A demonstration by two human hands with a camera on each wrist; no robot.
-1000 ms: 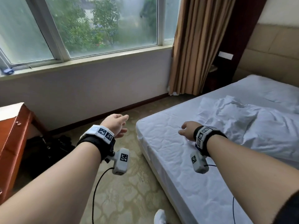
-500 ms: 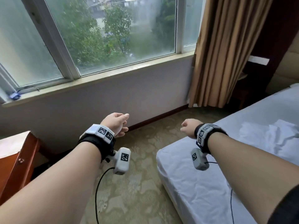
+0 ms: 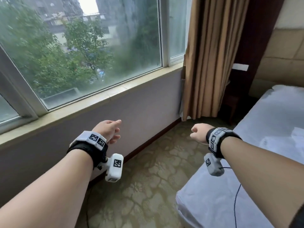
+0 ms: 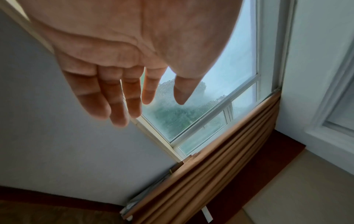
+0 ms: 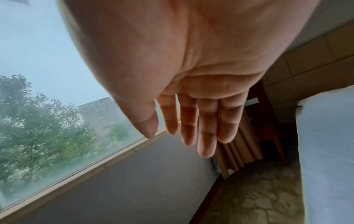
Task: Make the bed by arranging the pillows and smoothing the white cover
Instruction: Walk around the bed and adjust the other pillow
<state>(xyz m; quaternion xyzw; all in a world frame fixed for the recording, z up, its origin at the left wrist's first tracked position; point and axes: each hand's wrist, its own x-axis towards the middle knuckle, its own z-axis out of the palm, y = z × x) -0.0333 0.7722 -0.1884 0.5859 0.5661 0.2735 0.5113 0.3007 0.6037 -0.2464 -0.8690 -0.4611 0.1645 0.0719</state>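
Neither of our hands is on anything. Left hand (image 3: 107,129) is out over the carpet (image 3: 144,186) near the wall under the window (image 3: 82,46); the left wrist view shows its fingers (image 4: 114,97) straight, close together and relaxed, holding nothing. Right hand (image 3: 198,132) is held out level with it, just off the bed's near edge. From the head view it looks like a loose fist, but the right wrist view shows its fingers (image 5: 206,128) extended and slack, with nothing in them.

The bed (image 3: 246,178) sits at lower right, and only its window-side strip is in frame. The white cover (image 3: 271,129) runs up toward the padded headboard (image 3: 284,51). A rumpled patch shows at the right edge of frame. No pillows are in view, so we can't tell where they are. The brown curtain (image 3: 212,55) hangs between the window and the bed head.

Our read on the step: we're between actions, faced at the window rather than the bed. No smoothing is under way, and no pillow is in hand.

The next move calls for:
- turning our head and body right to bring the bed and pillows into view
- locating the pillows first
- laying both palms flat on the cover and sweeping out from the rumpled patch toward the edge

The wrist-unit cables trail low, so we should watch for snags on the bed corner.
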